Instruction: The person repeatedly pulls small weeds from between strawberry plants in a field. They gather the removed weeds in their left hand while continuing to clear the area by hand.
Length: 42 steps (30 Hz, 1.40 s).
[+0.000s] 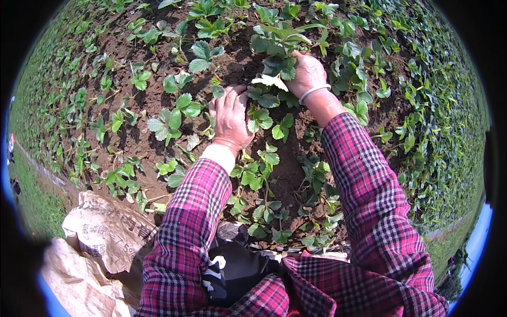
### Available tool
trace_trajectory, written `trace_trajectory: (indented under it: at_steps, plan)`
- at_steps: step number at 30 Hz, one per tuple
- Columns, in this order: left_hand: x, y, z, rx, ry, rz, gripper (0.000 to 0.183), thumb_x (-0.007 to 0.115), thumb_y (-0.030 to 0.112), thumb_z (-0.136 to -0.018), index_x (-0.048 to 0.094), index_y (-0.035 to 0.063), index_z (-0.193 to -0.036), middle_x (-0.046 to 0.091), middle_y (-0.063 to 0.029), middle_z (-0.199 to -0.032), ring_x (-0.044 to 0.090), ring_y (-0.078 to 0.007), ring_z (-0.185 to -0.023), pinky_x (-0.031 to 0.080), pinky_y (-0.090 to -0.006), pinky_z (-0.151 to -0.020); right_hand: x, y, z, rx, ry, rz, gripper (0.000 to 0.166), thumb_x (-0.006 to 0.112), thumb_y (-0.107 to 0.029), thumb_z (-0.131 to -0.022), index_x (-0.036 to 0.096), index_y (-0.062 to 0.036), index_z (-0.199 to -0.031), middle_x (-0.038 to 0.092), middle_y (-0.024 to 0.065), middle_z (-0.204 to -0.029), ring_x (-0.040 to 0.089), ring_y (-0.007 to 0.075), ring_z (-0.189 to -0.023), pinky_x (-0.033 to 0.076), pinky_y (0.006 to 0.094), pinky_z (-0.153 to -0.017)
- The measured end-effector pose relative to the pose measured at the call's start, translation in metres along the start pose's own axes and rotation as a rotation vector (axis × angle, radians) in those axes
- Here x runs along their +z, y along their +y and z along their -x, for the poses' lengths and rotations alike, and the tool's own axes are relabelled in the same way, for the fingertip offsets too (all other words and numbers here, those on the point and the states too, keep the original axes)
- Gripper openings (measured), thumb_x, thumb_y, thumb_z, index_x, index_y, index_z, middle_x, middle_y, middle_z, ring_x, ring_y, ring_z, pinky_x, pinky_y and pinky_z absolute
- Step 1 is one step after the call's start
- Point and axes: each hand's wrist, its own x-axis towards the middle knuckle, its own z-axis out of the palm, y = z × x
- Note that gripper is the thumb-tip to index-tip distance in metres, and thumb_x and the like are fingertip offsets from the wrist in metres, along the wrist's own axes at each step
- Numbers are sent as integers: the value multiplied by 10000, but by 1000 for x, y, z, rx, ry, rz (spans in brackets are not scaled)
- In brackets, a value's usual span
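Strawberry plants (259, 170) with toothed green leaves grow from brown soil (291, 174) before me. My right hand (309, 73), a pale bangle at its wrist, is curled closed at a taller leafy clump (279, 43) and appears to grip its stems; leaves hide part of the fingers. Lower and to the left, my left hand (231, 117) reaches palm down to the ground beside the same clump. Its fingertips are lost in shade and foliage, so what they touch is unclear. A pale, dry-looking leaf (271, 82) lies between the two hands.
A crumpled, soil-stained sack (111, 233) bearing print lies at lower left, beside my left sleeve. Smaller strawberry plants (170, 123) dot the soil on the left. Denser foliage (439, 107) covers the right. A grass strip (35, 194) borders the bed at far left.
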Motion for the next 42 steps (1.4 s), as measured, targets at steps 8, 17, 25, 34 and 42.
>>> trace_trajectory:
  at_steps: [8,17,25,34,42]
  plan:
    - [2,-2,-1,16,16,21,530,606,162,-544,545,76,-1063,495,-64,-1176,424,-265,-1146,272,-404,-964,-1,52,-14,345,36,-128,292,639,-283,-690,660,-32,-838,643,181,-848,619,330,-802,482,363,-724]
    - [2,-1,1,-25,-18,8,528,596,144,-549,531,70,-1067,491,-59,-1181,423,-263,-1148,261,-393,-971,-21,79,6,533,183,-1252,302,735,21,-667,592,-31,-928,613,44,-891,576,163,-718,518,329,-667]
    - [-1,3,-2,1,5,40,557,581,137,-546,523,69,-1096,499,-80,-1167,426,-269,-1147,264,-388,-963,-11,55,-8,-42,68,-167,417,670,-394,-745,611,-56,-983,628,78,-1003,593,255,-885,475,370,-756]
    - [1,-3,0,0,19,32,520,560,156,-586,532,63,-1096,504,-85,-1168,430,-272,-1147,272,-404,-967,-32,59,-36,440,-231,-83,326,608,-210,-651,636,56,-837,624,237,-903,611,330,-876,469,351,-788]
    - [0,1,0,-29,-7,26,516,570,167,-583,532,62,-1087,505,-64,-1174,433,-266,-1146,277,-393,-970,-33,103,-43,-62,-57,124,249,545,-176,-805,611,-70,-1021,633,126,-996,603,313,-843,486,377,-682]
